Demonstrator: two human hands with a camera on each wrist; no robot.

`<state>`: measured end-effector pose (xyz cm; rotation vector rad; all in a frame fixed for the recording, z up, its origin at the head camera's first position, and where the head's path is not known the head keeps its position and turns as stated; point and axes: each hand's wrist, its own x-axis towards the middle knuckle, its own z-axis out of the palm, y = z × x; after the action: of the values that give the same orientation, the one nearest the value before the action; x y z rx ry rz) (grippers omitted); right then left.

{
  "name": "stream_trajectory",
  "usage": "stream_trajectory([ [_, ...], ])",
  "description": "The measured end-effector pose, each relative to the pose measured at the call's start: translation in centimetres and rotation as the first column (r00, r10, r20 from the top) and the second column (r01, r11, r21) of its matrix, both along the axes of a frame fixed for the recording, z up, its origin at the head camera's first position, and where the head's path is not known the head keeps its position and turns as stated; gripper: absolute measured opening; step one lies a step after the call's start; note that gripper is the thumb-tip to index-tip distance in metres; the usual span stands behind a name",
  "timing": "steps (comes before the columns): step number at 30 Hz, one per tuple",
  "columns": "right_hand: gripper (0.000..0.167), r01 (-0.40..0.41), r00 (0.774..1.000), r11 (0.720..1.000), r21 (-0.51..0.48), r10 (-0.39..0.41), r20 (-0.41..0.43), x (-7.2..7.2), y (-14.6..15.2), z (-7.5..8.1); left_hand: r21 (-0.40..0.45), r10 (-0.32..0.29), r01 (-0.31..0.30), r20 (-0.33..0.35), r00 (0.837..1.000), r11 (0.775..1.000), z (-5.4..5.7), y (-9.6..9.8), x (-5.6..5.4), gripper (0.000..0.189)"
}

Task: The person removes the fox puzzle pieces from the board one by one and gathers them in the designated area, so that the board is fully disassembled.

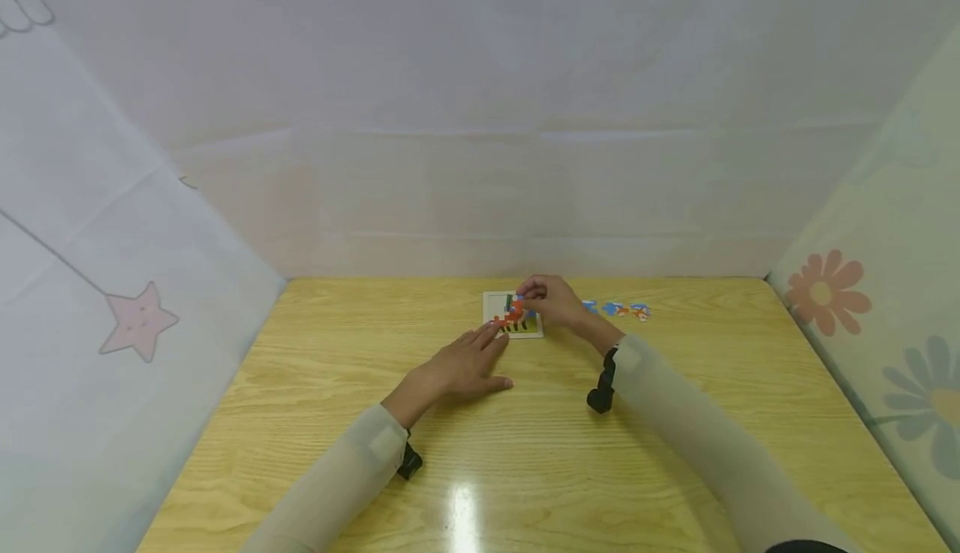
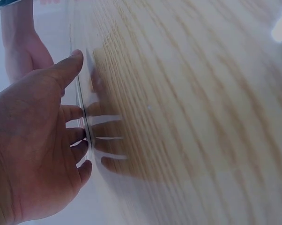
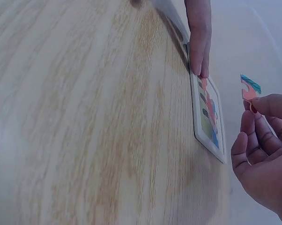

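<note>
A small jigsaw puzzle tray (image 1: pixel 534 335) with a pale rim lies near the table's far side, partly filled with a red, dark and green picture. My left hand (image 1: pixel 467 366) lies with fingers extended, their tips at the tray's near left edge. In the right wrist view those fingers (image 3: pixel 201 51) reach onto the picture. Above the tray, my right hand (image 1: pixel 553 301) pinches a puzzle piece (image 3: pixel 248 92) between thumb and fingertips. The piece is reddish with a teal striped part and is held apart from the tray. The left wrist view shows the left palm but not the tray.
Several loose blue, white and orange puzzle pieces (image 1: pixel 633 311) lie in a row right of the tray. The wooden table (image 1: pixel 360 320) meets a pale cloth wall (image 1: pixel 420 195) behind, with printed cloth on both sides. Dark wrist straps (image 1: pixel 602 391) sit over the sleeves.
</note>
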<state>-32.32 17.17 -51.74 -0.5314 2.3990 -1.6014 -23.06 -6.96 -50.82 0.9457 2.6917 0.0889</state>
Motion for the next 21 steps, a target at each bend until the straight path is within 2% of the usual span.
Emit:
stream_trajectory([
  [6, 0.017, -0.013, 1.0, 1.0, 0.015, 0.013, -0.011, 0.6, 1.0, 0.7, 0.001, 0.005, -0.005, 0.008, 1.0, 1.0, -0.1, -0.1, -0.1, 0.087],
  [12, 0.02, -0.021, 0.999, 1.0, -0.001, 0.021, 0.029, 1.5, 2.4, 0.8, 0.008, -0.002, 0.002, 0.008, 1.0, 1.0, -0.2, -0.3, -0.2, 0.086],
  [21, 0.019, -0.012, 0.999, 1.0, 0.019, 0.012, 0.033, 2.4, 4.4, 1.3, 0.022, -0.011, 0.011, 0.006, 1.0, 1.0, 0.2, -0.1, -0.2, 0.086],
])
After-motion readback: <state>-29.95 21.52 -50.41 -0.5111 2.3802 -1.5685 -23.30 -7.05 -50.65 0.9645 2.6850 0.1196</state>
